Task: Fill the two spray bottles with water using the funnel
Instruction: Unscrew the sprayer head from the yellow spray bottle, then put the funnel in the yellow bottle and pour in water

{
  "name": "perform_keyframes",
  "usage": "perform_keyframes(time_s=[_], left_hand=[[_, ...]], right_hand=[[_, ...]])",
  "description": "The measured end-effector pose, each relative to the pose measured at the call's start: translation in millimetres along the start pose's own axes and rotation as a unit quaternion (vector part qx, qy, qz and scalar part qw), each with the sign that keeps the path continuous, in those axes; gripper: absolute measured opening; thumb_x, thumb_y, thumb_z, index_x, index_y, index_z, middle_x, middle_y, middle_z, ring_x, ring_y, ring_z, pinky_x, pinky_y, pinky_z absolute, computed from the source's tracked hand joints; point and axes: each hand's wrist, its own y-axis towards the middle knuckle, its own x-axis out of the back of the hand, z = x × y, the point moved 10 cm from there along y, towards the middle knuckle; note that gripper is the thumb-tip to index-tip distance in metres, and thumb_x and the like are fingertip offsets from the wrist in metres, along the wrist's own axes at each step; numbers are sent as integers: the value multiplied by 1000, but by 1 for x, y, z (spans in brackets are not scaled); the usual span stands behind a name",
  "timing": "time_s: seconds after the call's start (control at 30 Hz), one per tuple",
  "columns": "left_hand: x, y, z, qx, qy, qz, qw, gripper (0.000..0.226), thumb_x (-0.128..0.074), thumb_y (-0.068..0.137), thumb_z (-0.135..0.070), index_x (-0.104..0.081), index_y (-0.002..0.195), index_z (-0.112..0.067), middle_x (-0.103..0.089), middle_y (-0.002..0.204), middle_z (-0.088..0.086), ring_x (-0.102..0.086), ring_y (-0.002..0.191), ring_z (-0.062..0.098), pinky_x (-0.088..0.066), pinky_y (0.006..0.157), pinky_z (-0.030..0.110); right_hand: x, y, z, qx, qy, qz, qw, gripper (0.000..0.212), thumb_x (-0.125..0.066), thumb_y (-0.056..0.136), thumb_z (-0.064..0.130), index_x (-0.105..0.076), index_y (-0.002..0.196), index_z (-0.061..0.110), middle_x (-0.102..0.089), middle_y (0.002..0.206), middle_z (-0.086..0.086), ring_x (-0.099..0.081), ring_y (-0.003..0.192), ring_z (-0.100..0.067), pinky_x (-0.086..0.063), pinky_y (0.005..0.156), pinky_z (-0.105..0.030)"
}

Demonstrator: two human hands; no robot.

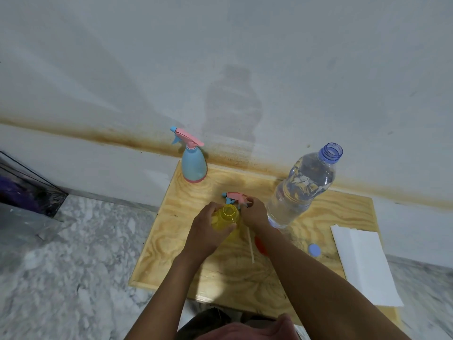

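We list items by their place relative to the wooden board [245, 278].

Yellow bottle [225, 218]: above the board's middle, mouth open and tipped toward us, our left hand [207, 231] wrapped closed around its body.

Spray head [235, 198]: pink and blue, just behind the yellow bottle, our right hand [255, 213] pinched shut on it; its white tube [250, 245] hangs toward the board.

Blue bottle [193, 165]: upright at the board's far left corner, pink sprayer fitted.

Water bottle [302, 187]: clear, uncapped, part full, on the board's far right.

Blue cap [314, 250]: lying on the board's right part.

Red object [260, 244]: under our right forearm, likely the funnel; we cannot tell.

White paper [362, 263]: overlapping the board's right edge.
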Motion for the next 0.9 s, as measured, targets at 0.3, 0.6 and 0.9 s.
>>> perform_keyframes(time_s=[0.3,0.6,0.9], left_hand=[[0,2,2,-1,2,-16,1000,45,-86,71,-34,-55,104,-34,-65,103,-15,-59,97,-3,-51,79,21],[-5,-2,4,42,-20,-26,999,42,-87,72,-25,-61,105,-22,-68,106,-7,-59,101,8,-44,80,18],[-7,-17,-8,46,-25,-68,996,42,-85,75,-22,-61,108,-17,-67,108,-7,-59,93,0,-41,75,6]], right_hand=[[31,-61,0,129,3,-80,988,24,-59,93,21,-66,116,17,-71,107,0,-66,89,-12,-56,80,-32],[90,-106,-64,138,-121,-190,964,27,-71,85,25,-63,109,15,-62,104,-5,-61,96,-25,-48,78,-36],[74,-77,-89,56,-76,-80,992,38,-66,86,44,-65,118,24,-61,113,-1,-58,107,-21,-48,91,-38]])
